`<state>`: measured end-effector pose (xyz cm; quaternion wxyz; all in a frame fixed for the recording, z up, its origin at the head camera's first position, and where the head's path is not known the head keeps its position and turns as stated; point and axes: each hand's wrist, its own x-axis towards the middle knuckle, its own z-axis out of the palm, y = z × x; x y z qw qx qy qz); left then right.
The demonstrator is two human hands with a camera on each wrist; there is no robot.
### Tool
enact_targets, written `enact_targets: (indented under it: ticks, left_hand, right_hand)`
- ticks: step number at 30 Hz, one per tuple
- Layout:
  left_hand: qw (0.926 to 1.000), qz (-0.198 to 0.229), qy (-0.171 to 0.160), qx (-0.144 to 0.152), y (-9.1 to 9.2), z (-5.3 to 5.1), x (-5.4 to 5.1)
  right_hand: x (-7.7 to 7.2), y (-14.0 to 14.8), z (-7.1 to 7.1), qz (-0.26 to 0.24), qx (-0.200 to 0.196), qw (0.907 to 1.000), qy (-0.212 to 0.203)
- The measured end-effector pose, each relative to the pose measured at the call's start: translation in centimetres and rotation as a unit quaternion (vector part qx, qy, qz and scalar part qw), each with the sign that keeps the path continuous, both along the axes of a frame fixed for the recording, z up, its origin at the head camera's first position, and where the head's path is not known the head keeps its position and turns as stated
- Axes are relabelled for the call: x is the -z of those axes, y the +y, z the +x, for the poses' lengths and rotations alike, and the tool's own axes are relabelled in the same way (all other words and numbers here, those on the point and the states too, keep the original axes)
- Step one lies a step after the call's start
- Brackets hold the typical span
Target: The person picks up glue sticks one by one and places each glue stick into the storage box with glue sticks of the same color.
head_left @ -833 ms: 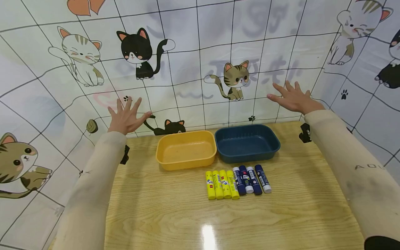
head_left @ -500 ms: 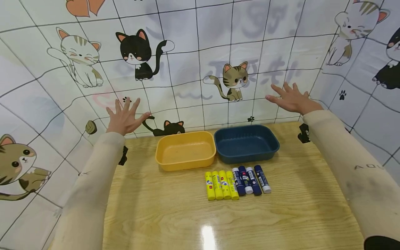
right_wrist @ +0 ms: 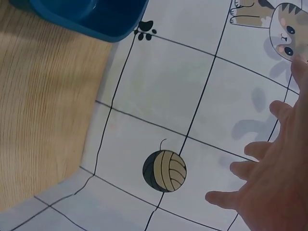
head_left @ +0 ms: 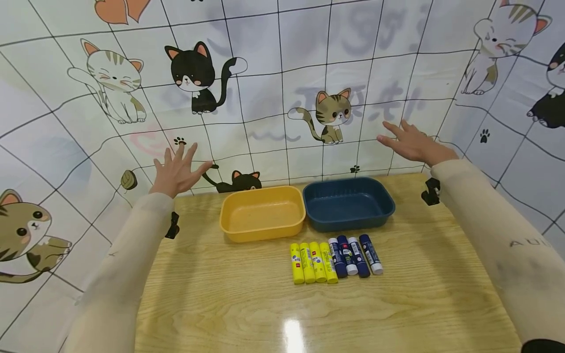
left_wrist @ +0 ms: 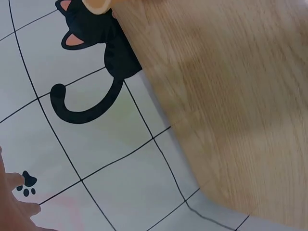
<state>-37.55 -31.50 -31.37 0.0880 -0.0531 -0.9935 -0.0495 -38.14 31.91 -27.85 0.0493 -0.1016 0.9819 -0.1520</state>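
My left hand (head_left: 178, 171) is held up with spread fingers, left of the yellow tray (head_left: 262, 233), and holds nothing. On the other side my right hand (head_left: 414, 143) hovers beyond the blue tray (head_left: 350, 224), its fingers extended and nothing in them. In front of the trays lies a row of glue sticks: several yellow glue sticks (head_left: 307, 263) on the left, several dark blue glue sticks (head_left: 347, 257) on the right. Fingers of the left hand (left_wrist: 17, 207) show at the edge of the left wrist view; the right hand (right_wrist: 274, 173) fills the right side of its wrist view.
A light wood table (head_left: 229, 304) carries the trays and glue sticks. White sheeting (head_left: 265, 98) with grid lines and printed cats stands behind and at both sides. The two trays sit side by side near the table's back edge.
Both hands have sunk slightly, and the right hand has tilted a little with its fingers closer together. Trays and glue sticks have stayed in place.
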Motion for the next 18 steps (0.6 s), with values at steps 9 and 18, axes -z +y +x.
enact_targets:
  ticks: [9, 18]
  left_hand:
    - [0.9943, 0.104, 0.021, -0.017, 1.4, 1.9, 2.5]
    - [0.9699, 0.239, -0.040, -0.023, 3.2, 4.6, 5.2]
  right_hand:
    - [1.1, -0.9, 1.7, -0.045, -0.037, 0.9965, 0.060]
    - [3.5, -1.9, 5.8, -0.110, -0.062, 0.9809, 0.148]
